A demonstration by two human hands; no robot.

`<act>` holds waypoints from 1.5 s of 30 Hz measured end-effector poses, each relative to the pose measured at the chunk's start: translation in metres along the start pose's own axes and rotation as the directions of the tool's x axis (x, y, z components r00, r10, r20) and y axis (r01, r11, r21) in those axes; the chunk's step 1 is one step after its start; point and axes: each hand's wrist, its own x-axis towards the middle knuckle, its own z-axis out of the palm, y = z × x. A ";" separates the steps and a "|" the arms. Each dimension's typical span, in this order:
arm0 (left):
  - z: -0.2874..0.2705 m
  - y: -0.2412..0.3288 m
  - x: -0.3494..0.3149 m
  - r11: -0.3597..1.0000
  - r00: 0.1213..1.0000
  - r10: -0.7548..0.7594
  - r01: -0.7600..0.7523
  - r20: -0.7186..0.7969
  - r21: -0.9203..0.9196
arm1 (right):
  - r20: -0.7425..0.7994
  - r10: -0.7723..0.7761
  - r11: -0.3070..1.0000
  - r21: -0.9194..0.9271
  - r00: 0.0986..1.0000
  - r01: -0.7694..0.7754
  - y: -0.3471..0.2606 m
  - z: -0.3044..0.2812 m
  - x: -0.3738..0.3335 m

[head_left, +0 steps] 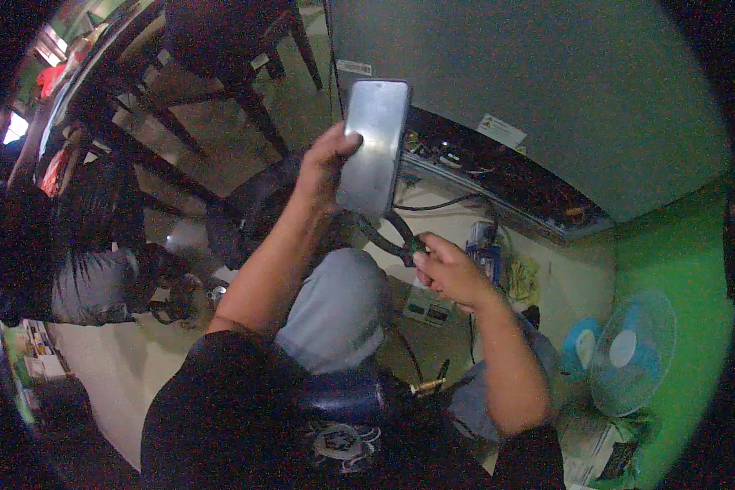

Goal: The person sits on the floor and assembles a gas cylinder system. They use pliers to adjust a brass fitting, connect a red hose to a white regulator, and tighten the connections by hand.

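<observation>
My left hand [328, 163] is raised in front of me and grips a smartphone [376, 143], its thumb lying across the glossy pale screen. Just below the phone, my right hand [449, 269] is closed on a tool with two black curved arms [380, 235] in a V, which looks like pliers held near the joint. The arms point up toward the phone's lower edge; whether they touch it I cannot tell. Behind the phone stands a large grey appliance [514, 82] with an open lower compartment [498, 175] showing wires and parts.
A blue cylinder [343, 396] with a brass fitting [427, 386] lies between my legs. Beyond my right hand are a blue device [483, 255], a yellow cloth [524, 280] and a grey box [427, 309]. A fan [629, 351] stands by the green wall; dark wooden furniture [196, 98] fills the left.
</observation>
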 end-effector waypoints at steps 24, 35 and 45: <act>-0.270 -0.073 0.007 -0.119 0.674 0.207 0.737 -0.709 0.666 | -0.149 0.241 0.917 0.357 0.959 -0.175 0.010 -0.013 0.035; -0.049 -0.072 0.033 0.389 0.797 -0.177 -0.482 0.577 0.785 | -0.153 0.118 0.982 0.163 0.981 -0.092 0.021 -0.017 0.038; -0.034 -0.088 0.048 0.220 0.684 -0.529 -0.460 0.502 0.860 | -0.124 -0.047 0.973 -0.228 0.991 0.018 0.037 -0.050 0.045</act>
